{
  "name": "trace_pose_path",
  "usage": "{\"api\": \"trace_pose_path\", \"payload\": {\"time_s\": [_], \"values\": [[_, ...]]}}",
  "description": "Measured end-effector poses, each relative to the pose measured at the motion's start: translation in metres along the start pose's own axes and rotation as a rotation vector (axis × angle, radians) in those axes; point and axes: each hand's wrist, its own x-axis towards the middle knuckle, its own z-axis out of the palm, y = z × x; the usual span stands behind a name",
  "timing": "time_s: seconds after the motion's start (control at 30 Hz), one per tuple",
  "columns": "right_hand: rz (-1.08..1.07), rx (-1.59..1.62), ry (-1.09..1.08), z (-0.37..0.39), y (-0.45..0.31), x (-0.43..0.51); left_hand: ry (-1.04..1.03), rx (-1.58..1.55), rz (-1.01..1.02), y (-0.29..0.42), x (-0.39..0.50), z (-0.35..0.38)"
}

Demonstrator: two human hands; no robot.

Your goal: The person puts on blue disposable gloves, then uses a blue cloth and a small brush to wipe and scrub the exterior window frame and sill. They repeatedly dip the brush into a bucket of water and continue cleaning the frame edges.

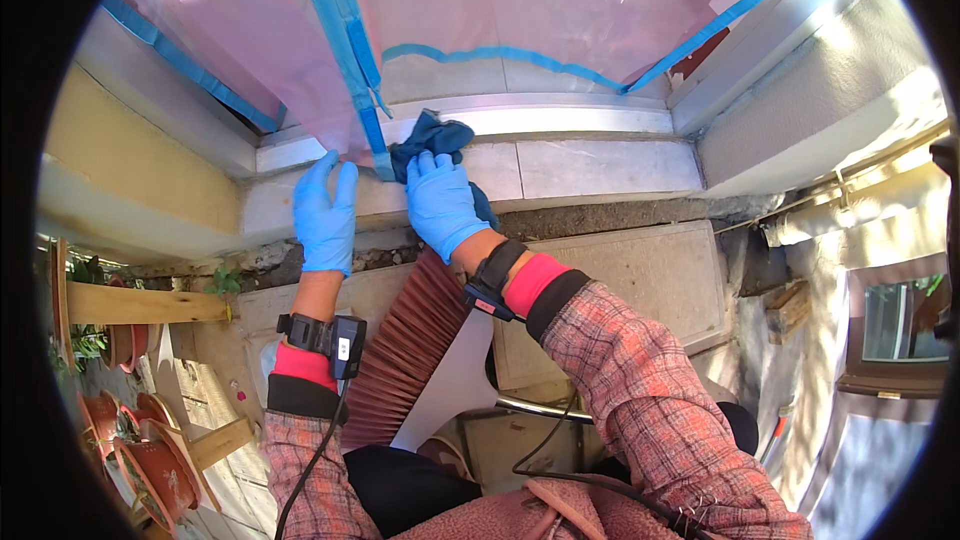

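Observation:
My right hand, in a light blue disposable glove, grips a crumpled dark blue cloth against the tiled door sill. The cloth lies by the lower end of a blue-edged pink mesh door curtain, and part of it shows beyond the wrist. My left hand, gloved alike, is at the sill's left part. Its thumb and forefinger are apart, their tips by the curtain's lower edge; whether they pinch the mesh cannot be told. Behind the cloth runs a pale metal threshold track.
A red-brown pleated skirt is below my hands, beside a stone slab. Walls flank the doorway, a yellowish one left and a plastered one right. Terracotta pots and a wooden plank stand at left. A cable hangs from my left wrist.

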Motion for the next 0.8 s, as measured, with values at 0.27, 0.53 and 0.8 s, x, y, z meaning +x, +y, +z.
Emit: {"api": "trace_pose_path", "payload": {"time_s": [0.27,0.53,0.8], "values": [[-0.240,0.096,-0.156,-0.029,0.057,0.000,0.093,0.144,-0.132,-0.025,-0.028,-0.053],[-0.465,0.061,-0.072,-0.004,0.029,0.007,0.279,-0.021,-0.289,-0.084,-0.049,-0.081],[-0.622,0.027,-0.182,0.031,-0.084,0.072,0.462,-0.477,-0.433,-0.114,-0.060,-0.121]]}}
